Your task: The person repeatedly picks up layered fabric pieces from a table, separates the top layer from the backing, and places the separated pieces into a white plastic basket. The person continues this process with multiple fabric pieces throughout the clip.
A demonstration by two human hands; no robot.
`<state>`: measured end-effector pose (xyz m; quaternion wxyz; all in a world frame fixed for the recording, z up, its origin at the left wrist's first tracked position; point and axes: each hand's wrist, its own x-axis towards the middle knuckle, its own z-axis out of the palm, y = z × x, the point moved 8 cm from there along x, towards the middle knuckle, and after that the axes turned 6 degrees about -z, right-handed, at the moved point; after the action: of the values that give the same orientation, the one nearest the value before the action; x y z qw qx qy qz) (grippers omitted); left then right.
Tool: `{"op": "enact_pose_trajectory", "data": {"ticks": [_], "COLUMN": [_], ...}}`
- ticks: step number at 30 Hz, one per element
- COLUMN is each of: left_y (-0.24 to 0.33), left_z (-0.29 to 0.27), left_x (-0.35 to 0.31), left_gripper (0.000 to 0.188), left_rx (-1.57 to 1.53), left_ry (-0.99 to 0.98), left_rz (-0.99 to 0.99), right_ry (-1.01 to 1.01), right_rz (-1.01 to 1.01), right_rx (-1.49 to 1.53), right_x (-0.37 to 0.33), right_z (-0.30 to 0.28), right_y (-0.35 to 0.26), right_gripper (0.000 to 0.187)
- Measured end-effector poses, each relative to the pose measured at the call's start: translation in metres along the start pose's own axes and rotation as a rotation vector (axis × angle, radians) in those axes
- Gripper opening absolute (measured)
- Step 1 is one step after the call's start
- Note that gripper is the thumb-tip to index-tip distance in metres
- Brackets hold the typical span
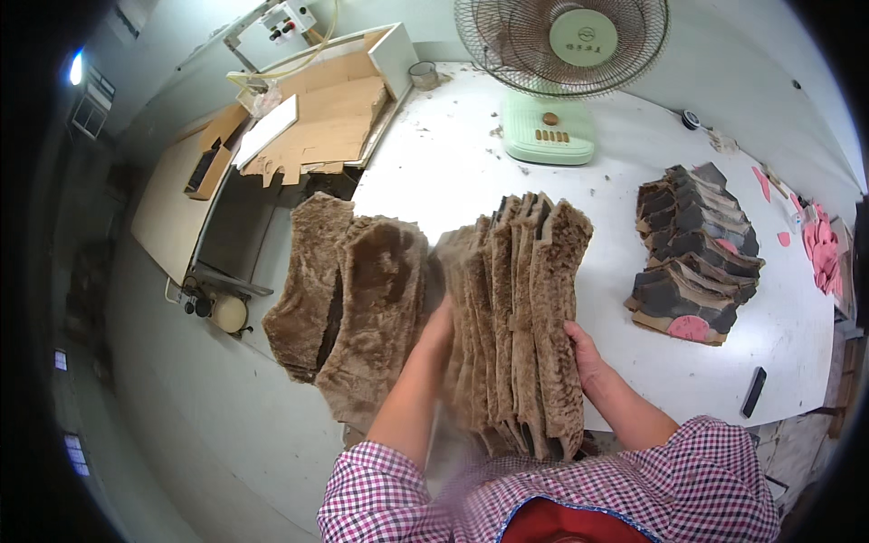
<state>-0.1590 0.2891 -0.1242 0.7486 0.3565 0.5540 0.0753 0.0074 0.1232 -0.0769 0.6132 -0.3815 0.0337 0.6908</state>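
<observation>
- White bench (pixel 434 154): its front edge is running close by the bundle's lower ends; pieces could be slipping off there, likely from too loose a squeeze low down.
- Bundle of brown plush-pile cut pieces (pixel 516 335): standing on edge between both hands, near the bench's front edge, just before the checked shirt (pixel 588 493). Layers are sitting unevenly. Judged risk: pressure is coming only from the sides around mid-height, so tops could be splaying or inner pieces dropping out.
- Brown plush pieces at left (pixel 376 308): lying close by the left forearm (pixel 407 407). The bundle or elbow swinging left could be knocking them askew, perhaps toward the floor; what is supporting them is not showing.
- Forearms: both are reaching up from the lower edge, the left one angling rightward, the right forearm (pixel 641 421) angling leftward, converging on the bundle.
- Left hand (pixel 439 330): grasping the bundle's left side, fingers disappearing behind blurred pile; cannot tell how tightly they are curling.
- Right hand (pixel 587 355): grasping the bundle's right side below mid-height, palm facing inward, back of the hand turning outward.
- Right fingertips (pixel 570 328): pressing on the outermost piece; if pinching that layer alone, they could be peeling it off the rest.
</observation>
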Motion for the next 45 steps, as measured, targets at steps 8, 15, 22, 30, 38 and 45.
{"op": "enact_pose_trajectory", "data": {"ticks": [8, 15, 22, 30, 38, 45], "left_y": [0.000, 0.000, -0.037, -0.023, 0.034, -0.008], "left_z": [0.032, 0.074, 0.113, 0.136, 0.139, 0.102], "left_x": [-0.025, -0.037, -0.052, -0.065, -0.136, -0.092], "left_gripper": [0.081, 0.066, 0.075, 0.083, 0.083, 0.085], "left_rx": [0.153, 0.407, 0.431, 0.056, 0.119, 0.273], "left_ry": [0.269, 0.285, 0.114, 0.108, 0.162, 0.255], "left_rz": [0.069, 0.266, 0.331, 0.340, 0.411, 0.297], "right_ry": [0.187, 0.229, 0.197, 0.057, 0.131, 0.384], "right_rz": [-0.137, -0.336, -0.272, -0.360, -0.305, -0.146], "right_rx": [-0.603, -1.101, -1.342, -1.349, -1.541, -1.871], "right_x": [-0.010, -0.033, -0.029, -0.017, -0.067, -0.054], "right_z": [-0.108, -0.154, -0.109, -0.082, -0.023, -0.082], "right_y": [-0.116, -0.192, -0.159, -0.160, -0.214, -0.215], "right_gripper": [0.055, 0.056, 0.106, 0.112, 0.111, 0.131]}}
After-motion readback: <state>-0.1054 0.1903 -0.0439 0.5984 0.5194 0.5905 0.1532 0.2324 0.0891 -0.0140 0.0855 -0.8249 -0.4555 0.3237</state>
